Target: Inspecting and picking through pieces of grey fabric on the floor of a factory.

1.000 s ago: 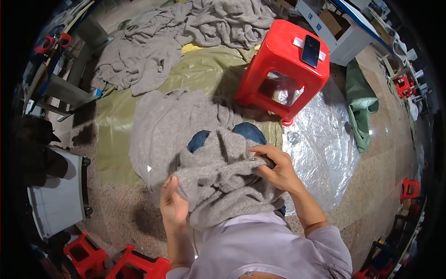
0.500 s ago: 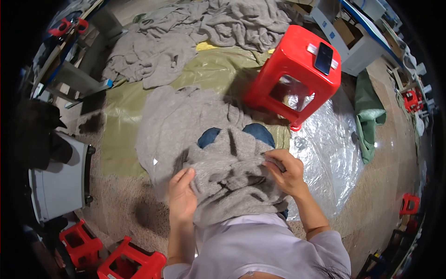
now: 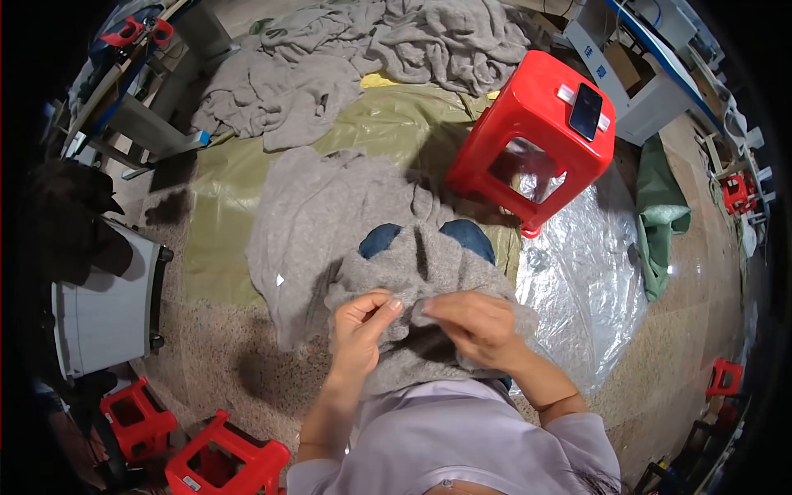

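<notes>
A soft grey-brown knitted fabric [image 3: 458,268] lies bunched over my lap and trails over the floor in front of my knees. My left hand [image 3: 361,332] pinches a fold of it, thumb against the fingers. Close by on the right, my right hand [image 3: 478,330] has its thumb and fingers pressed together on the same fabric, its back turned up and hiding part of the grip. The two sets of fingertips are a small gap apart. Whether any small thing sits between them I cannot tell.
A red plastic stool [image 3: 540,111] with a dark phone [image 3: 586,111] on top stands ahead right. More knitted fabric [image 3: 445,41] is heaped at the back on an olive sheet [image 3: 223,247]. Clear plastic film [image 3: 569,322] covers the right floor; a grey wheeled cabinet [image 3: 107,301] stands left.
Both hands have come together over my lap, the left moving right and the right moving slightly left and down. The left fingers now pinch the fabric. The view has shifted slightly.
</notes>
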Available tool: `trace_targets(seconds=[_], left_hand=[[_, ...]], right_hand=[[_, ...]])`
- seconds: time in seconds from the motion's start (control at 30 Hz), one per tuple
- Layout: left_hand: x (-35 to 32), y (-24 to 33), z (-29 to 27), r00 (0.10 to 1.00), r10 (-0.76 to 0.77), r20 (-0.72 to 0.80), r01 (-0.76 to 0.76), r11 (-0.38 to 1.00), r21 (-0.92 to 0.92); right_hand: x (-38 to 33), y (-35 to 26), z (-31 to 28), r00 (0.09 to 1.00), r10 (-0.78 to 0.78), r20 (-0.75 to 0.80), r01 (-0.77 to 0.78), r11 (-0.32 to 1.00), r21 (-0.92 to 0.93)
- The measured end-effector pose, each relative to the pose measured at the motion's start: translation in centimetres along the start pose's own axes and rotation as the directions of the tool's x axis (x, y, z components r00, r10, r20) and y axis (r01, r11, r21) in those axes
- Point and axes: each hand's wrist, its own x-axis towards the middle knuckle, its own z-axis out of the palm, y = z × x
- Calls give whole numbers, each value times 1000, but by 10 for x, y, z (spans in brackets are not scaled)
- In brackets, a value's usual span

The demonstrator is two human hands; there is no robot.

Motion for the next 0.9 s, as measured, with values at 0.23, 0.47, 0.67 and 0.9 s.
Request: trace_targets(seconds=[0.23,0.47,0.67,0.9], left_hand=[[-3,-1,3,1000,-9,19,10,999,-38],[-5,4,9,1000,8,6,-7,995,-98],[-10,-4,-2,990,143,11,-142,966,217],[-9,-4,-9,963,218,157,-259,905,336]], right_hand=[[-7,3,17,989,-137,60,148,958,-246],[-3,7,23,989,-134,59,146,937,-317],[2,7,12,947,226,227,-233,972,2],[24,8,3,850,236,470,-301,952,65]])
